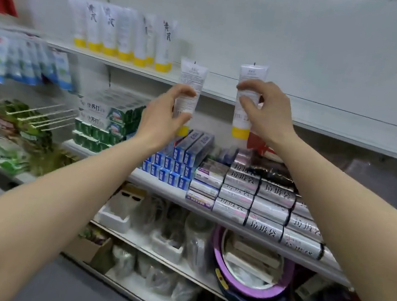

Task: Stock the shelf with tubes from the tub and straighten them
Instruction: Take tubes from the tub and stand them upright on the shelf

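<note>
My left hand [165,114] grips a white tube with a yellow cap [191,83], held upright, cap down, in front of the top shelf [298,113]. My right hand [263,111] grips a second white tube with a yellow cap [249,81], also upright and cap down, a little to the right. Both tubes show their printed backs. Several matching tubes [122,34] stand cap down in a row on the top shelf at the left. The tub is not identifiable in view.
The top shelf to the right of the row is bare. Below sit green toothpaste boxes [105,123], blue boxes [178,162] and silver rolls [268,205]. A purple basin [252,271] lies on the lower shelf. Hanging packets [22,61] fill the left.
</note>
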